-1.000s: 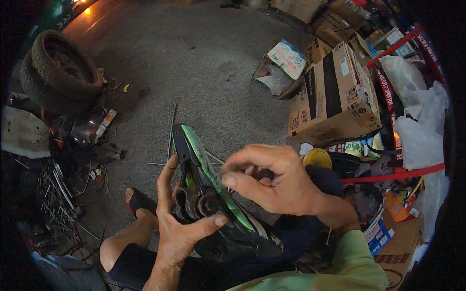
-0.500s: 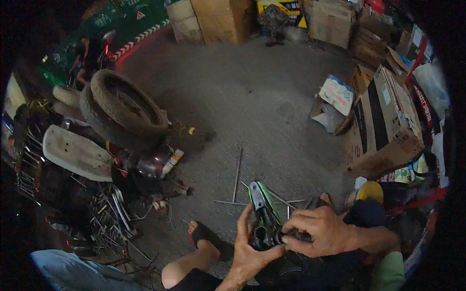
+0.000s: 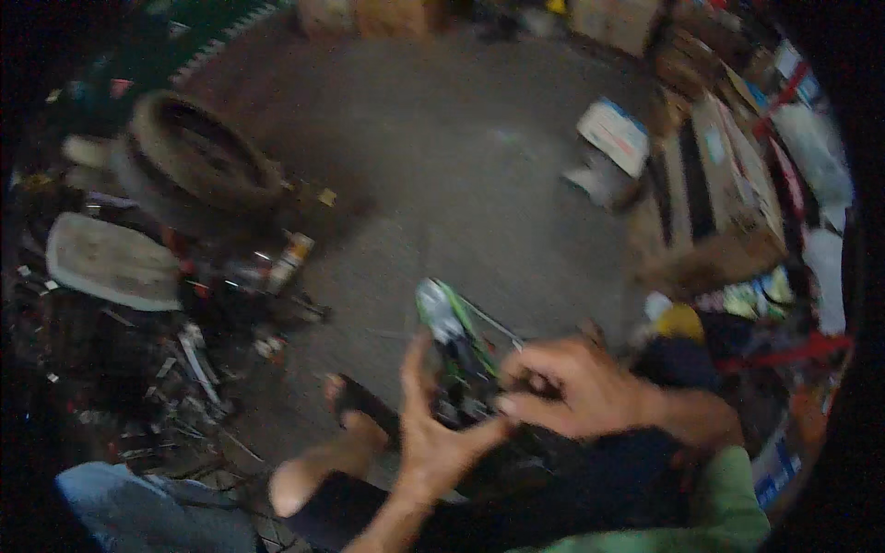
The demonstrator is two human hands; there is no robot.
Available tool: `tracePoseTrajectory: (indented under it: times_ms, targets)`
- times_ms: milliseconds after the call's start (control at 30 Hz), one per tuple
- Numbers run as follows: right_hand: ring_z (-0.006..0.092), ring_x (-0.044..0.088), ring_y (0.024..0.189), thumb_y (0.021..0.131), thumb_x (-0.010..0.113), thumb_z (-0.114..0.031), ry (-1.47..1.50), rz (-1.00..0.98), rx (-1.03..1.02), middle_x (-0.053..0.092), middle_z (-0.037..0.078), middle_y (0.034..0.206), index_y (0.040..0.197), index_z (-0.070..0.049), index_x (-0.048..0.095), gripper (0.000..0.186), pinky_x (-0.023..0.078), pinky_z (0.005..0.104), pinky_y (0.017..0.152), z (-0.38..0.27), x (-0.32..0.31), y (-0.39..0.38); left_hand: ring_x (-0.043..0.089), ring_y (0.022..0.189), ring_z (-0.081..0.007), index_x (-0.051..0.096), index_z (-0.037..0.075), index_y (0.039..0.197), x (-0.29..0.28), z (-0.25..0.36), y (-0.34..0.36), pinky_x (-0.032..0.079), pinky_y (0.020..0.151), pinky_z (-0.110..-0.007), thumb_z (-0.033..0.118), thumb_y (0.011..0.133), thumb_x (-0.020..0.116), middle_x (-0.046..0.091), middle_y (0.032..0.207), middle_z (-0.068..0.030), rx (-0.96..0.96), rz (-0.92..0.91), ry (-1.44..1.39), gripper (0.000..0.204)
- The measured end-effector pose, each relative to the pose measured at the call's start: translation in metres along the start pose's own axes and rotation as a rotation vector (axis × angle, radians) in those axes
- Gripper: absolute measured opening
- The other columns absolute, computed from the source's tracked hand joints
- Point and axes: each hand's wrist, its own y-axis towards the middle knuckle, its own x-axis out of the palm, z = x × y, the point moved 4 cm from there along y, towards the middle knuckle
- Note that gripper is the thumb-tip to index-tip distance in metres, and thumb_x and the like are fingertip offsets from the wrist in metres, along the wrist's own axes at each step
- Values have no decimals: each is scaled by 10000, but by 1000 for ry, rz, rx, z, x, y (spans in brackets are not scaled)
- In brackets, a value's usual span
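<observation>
Low in the blurred head view, my left hand [image 3: 429,433] grips a long black and green part [image 3: 466,364] with a silvery upper end, fingers along its left side and thumb across below. My right hand [image 3: 576,392] is at the part's right side, fingers curled and thumb pressed in near its dark lower section; what it holds is too dark and blurred to make out. My bent leg [image 3: 318,470] with a sandalled foot is left of my hands, above the dark ground. A thin metal rod shows behind the part.
Stacked tires [image 3: 194,166], a pale board [image 3: 111,263] and scattered metal pieces [image 3: 198,369] crowd the left. Cardboard boxes [image 3: 719,230], plastic bags [image 3: 811,157] and a red strap [image 3: 784,350] fill the right. More boxes [image 3: 396,14] stand at the back. Grey floor [image 3: 461,184] lies between.
The view tilted up from a second ago, showing more floor and back boxes, then shifted slightly and blurred. My right thumb moved from the green edge to the part's lower dark section.
</observation>
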Motion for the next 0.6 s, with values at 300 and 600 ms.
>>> tracePoseTrajectory:
  times_ms: [300,600]
  targets:
    - [54,560,602,923,643,-221,412,2,68,615,35,667,907,-3,634,219,438,244,500,16,7,-3,546,1060,-209,327,74,1456,0,10,-10,467,901,-323,149,543,850,514,1230,-113,-77,161,-43,1055]
    - [95,581,497,907,620,-367,396,301,172,675,84,684,768,9,695,408,447,243,452,45,-55,-6,526,1158,-261,360,50,1447,-32,-5,-10,407,1019,-381,463,835,663,513,1317,-116,-133,199,-471,798]
